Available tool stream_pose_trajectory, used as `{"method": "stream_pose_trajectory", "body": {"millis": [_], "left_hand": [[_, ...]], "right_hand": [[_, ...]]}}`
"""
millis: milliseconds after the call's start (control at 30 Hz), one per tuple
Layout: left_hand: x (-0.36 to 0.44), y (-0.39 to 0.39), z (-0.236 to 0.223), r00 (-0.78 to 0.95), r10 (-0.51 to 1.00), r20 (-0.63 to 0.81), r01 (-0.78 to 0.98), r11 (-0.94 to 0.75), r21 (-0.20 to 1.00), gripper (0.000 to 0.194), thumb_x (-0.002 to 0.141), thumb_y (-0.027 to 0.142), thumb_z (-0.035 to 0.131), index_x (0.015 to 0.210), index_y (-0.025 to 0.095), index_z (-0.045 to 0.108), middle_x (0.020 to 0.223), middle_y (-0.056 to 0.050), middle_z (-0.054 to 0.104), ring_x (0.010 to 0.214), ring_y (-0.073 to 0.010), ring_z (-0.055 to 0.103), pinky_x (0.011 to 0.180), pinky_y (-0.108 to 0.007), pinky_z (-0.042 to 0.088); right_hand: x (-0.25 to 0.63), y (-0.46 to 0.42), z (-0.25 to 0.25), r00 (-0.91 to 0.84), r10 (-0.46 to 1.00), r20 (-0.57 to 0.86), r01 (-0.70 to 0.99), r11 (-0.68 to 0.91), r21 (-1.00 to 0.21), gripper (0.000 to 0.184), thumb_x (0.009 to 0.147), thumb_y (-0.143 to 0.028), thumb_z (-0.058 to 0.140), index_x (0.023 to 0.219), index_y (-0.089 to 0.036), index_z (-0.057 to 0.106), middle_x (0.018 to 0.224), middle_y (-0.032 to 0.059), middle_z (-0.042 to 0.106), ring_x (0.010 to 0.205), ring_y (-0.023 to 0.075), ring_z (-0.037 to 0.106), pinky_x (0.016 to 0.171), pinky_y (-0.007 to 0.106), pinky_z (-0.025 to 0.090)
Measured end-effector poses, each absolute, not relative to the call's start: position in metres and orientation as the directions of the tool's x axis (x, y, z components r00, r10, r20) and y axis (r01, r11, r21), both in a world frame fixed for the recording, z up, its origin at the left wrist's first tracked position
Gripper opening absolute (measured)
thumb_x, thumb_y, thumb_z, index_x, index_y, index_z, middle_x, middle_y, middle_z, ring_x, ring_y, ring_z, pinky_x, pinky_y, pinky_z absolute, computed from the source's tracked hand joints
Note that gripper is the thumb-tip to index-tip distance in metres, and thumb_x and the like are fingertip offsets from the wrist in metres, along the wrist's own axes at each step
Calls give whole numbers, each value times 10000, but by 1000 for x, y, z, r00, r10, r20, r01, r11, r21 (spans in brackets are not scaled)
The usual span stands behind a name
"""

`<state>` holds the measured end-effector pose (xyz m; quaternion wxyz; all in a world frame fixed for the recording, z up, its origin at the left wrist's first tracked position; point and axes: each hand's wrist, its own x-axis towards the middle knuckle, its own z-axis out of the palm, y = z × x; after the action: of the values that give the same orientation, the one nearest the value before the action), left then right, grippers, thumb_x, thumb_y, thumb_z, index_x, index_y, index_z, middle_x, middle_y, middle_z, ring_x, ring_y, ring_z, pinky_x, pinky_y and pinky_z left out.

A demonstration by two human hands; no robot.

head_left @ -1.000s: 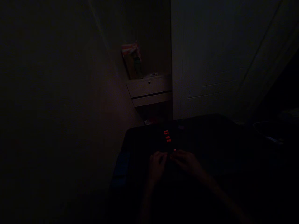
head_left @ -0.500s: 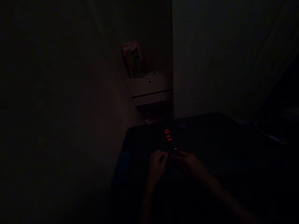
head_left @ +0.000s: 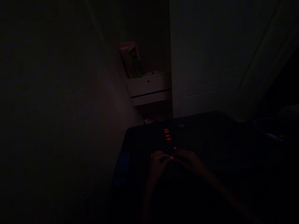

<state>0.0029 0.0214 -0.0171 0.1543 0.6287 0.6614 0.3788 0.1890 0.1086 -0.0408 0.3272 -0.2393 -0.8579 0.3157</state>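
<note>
The scene is very dark. Between the fingertips of both hands is a small glowing orange-red piece (head_left: pixel 172 157), its exact kind too dim to tell. My left hand (head_left: pixel 159 163) pinches it from the left, thumb and fingers curled together. From the right, my right hand (head_left: pixel 188 160) closes on it with its fingertips. Just beyond the fingers lies another small orange-red piece (head_left: pixel 175 148). Farther back, several short orange-red cylinders (head_left: pixel 167 136) lie in a row on the dark table (head_left: pixel 144 140).
A blue flat object (head_left: pixel 122 163) rests at the table's left edge. A small purplish item (head_left: pixel 181 125) lies near the back edge. Behind stand a drawer unit (head_left: pixel 149 88) with a bag-like package (head_left: pixel 130 59) on top, and a pale panel (head_left: pixel 210 62). At right is a cable (head_left: pixel 263 132).
My left fingertips have moved right to meet my right hand, and the small orange-red piece now shows between them. The row of cylinders stays as it was; the view has shifted slightly.
</note>
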Motion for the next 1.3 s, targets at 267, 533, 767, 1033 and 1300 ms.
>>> {"method": "stream_pose_trajectory", "body": {"millis": [267, 533, 767, 1033, 1300], "left_hand": [[3, 22, -21, -202, 935, 293, 692, -76, 718, 79, 859, 286, 774, 803, 243, 808, 863, -35, 757, 882, -222, 683, 855, -369, 475], [2, 21, -22, -155, 947, 282, 719, -87, 689, 152, 852, 309, 790, 997, 270, 810, 961, -34, 774, 913, -227, 686, 906, -399, 455], [4, 20, -20, -143, 951, 275, 720, -91, 688, 172, 891, 361, 750, 1040, 295, 808, 1006, -27, 777, 949, -228, 687, 937, -412, 446], [3, 20, -14, -75, 967, 245, 749, -108, 654, 158, 942, 350, 697, 1046, 312, 810, 1001, -9, 766, 1022, -224, 678, 951, -413, 431], [1, 23, -23, -37, 958, 283, 773, -152, 616, 146, 938, 300, 708, 1040, 312, 812, 993, -13, 772, 999, -223, 681, 926, -414, 451]], "right_hand": [[192, 109, -40, -612, 683, 399, 273, 656, -703, 181, 962, -281, 629, 949, -221, 799, 940, 70, 782, 848, 219, 750, 783, 315, 581], [193, 107, -38, -629, 676, 383, 305, 668, -679, 187, 936, -211, 612, 878, -215, 789, 914, 67, 741, 820, 206, 722, 759, 299, 562], [193, 95, -42, -550, 790, 272, 320, 500, -804, 269, 925, -253, 568, 1020, -208, 816, 1033, 109, 802, 941, 274, 757, 865, 391, 581], [190, 80, -34, -558, 822, 118, 258, 306, -916, 385, 890, -326, 532, 1104, -170, 810, 1150, 129, 792, 1052, 317, 752, 970, 452, 557], [184, 77, -32, -575, 811, 111, 223, 285, -932, 408, 884, -334, 527, 1130, -151, 796, 1151, 141, 790, 1036, 312, 754, 956, 443, 564]]}}
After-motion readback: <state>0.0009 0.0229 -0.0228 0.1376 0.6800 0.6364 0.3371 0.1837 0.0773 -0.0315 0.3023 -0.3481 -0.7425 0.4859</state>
